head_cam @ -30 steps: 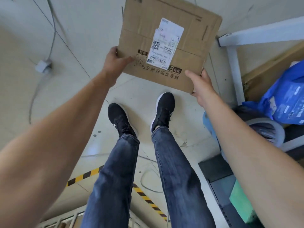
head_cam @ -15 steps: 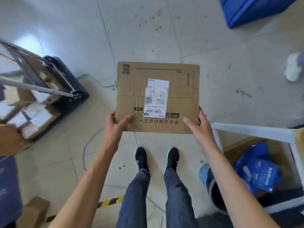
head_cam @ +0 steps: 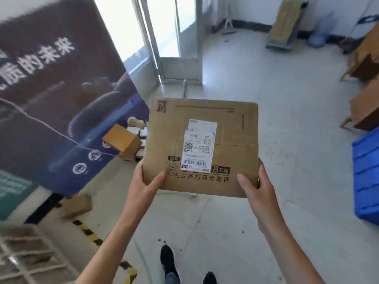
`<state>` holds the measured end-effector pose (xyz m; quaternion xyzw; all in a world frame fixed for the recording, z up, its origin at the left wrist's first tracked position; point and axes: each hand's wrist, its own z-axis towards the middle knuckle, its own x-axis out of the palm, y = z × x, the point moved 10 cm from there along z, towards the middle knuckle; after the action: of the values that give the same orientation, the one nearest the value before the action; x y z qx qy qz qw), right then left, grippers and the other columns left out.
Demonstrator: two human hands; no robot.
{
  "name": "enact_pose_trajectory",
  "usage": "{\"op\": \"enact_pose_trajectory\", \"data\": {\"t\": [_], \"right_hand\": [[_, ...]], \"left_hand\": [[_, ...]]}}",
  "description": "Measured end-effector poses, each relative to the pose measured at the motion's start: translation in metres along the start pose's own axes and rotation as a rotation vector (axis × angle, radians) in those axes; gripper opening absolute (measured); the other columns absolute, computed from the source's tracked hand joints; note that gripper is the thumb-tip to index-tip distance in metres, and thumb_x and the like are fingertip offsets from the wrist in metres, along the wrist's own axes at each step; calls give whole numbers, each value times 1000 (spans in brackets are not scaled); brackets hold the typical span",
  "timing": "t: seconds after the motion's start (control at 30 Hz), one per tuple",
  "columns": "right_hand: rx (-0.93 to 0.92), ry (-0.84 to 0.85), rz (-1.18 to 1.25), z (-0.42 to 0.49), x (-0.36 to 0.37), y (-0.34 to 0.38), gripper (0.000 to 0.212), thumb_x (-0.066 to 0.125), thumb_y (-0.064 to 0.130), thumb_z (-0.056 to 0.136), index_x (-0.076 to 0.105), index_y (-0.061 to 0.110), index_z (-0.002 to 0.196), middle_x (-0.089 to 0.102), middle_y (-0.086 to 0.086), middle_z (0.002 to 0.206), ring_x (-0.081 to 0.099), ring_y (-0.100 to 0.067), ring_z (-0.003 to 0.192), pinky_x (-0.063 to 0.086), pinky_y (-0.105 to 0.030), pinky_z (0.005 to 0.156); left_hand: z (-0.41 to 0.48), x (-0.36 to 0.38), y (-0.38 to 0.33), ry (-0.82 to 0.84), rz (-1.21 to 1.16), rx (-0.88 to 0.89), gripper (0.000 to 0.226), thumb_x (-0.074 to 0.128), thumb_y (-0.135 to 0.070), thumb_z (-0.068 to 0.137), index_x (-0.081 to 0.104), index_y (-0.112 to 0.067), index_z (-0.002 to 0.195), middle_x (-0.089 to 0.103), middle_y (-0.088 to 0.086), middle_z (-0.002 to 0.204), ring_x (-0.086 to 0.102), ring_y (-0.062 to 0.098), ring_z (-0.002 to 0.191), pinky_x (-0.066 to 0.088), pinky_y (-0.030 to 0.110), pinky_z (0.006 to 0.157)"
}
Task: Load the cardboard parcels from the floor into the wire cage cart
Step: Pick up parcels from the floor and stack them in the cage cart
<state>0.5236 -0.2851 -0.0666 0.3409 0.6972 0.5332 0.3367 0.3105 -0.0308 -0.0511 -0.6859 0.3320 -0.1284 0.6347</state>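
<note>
- Your left hand (head_cam: pixel 146 185) and right hand (head_cam: pixel 258 189) grip the box (head_cam: pixel 203 146) by its near corners, thumbs on top, at 12 o'clock
- You're mid-carry; the next move likely needs a turn toward the cart (head_cam: pixel 26 257) at 8 o'clock

Fingers of the left hand (head_cam: pixel 143 187) and right hand (head_cam: pixel 258 190) hidden beneath the parcel (head_cam: pixel 231 128), only the thumbs on show. Fine print on the label (head_cam: pixel 200 146) too small to read. Wire cart (head_cam: pixel 24 255) blurred, cut off at the bottom-left corner. Banner (head_cam: pixel 51 89) smeared, cropped by the left edge. Blue crate (head_cam: pixel 367 177) cut by the right edge. Pile of small boxes (head_cam: pixel 123 141) partly hidden behind the parcel. One shoe (head_cam: pixel 209 278) cropped at the bottom.
</note>
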Motion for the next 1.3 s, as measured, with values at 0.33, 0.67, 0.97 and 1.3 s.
{"op": "enact_pose_trajectory", "data": {"t": [0.33, 0.67, 0.97, 1.3], "right_hand": [[-128, 806, -139, -138, 312, 83, 61, 66, 41, 93, 39, 55, 145, 64, 30, 124, 60, 5, 113, 49, -35, 103], [-289, 1160, -164, -362, 558, 150, 64, 63, 41, 95, 30, 51, 148, 52, 35, 116, 53, 6, 104, 45, -14, 73], [-440, 1211, -208, -494, 678, 181, 62, 57, 47, 96, 29, 48, 152, 55, 26, 126, 54, 4, 108, 47, -26, 86], [-479, 1210, -242, -533, 841, 204, 80, 56, 65, 82, 28, 44, 154, 51, 19, 145, 55, -10, 124, 49, -43, 104]], "left_hand": [[-273, -308, 25, -659, 2, -191, 93, 79, -60, 66, 33, -42, 145, 61, -14, 127, 61, 10, 115, 50, 49, 101], [-504, -511, 32, -1172, -70, -93, 75, 79, -54, 69, 43, -49, 135, 67, -22, 118, 65, 0, 107, 53, 37, 95], [-580, -668, 54, -1285, -43, -24, 78, 76, -53, 70, 45, -37, 140, 66, -15, 119, 64, 2, 107, 53, 28, 88], [-561, -820, 85, -1327, -50, -24, 50, 74, -42, 80, 53, -37, 125, 68, -11, 109, 67, -5, 87, 53, 13, 64]]}}
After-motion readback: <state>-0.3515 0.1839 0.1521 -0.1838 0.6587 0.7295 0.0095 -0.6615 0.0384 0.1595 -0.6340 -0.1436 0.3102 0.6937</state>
